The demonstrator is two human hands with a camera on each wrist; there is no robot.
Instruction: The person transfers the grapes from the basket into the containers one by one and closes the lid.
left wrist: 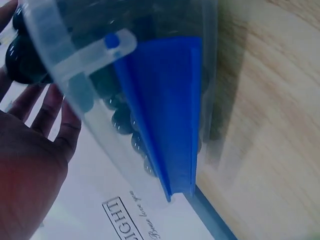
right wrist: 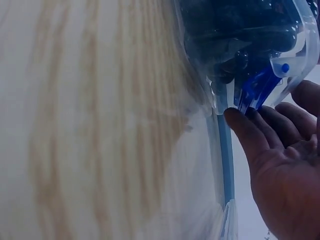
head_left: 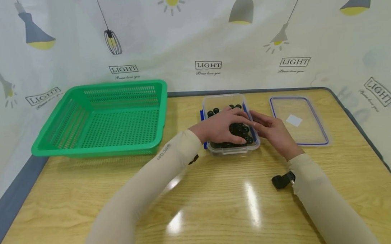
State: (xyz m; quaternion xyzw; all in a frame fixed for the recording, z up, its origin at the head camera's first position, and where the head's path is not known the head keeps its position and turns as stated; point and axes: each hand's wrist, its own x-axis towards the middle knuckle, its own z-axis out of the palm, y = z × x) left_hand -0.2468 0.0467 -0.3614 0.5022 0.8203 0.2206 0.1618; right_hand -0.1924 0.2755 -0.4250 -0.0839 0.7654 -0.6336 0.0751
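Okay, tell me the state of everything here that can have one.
Clear plastic container: upright, uncovered
Black balls: loose in the container
Left blue latch: unfastened, hanging down
Right blue latch: unfastened, angled downward
Clear lid with blue seal: off, lying flat on the table
Green plastic basket: upright, mesh floor showing
Left hand: over the balls, grip unclear
Right hand: fingers extended, at the right latch

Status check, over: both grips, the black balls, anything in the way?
Left grip over black balls in the clear box, hold unclear. Right grip beside its blue latch, extended. Lid off, right of box, apparently not obstructing.
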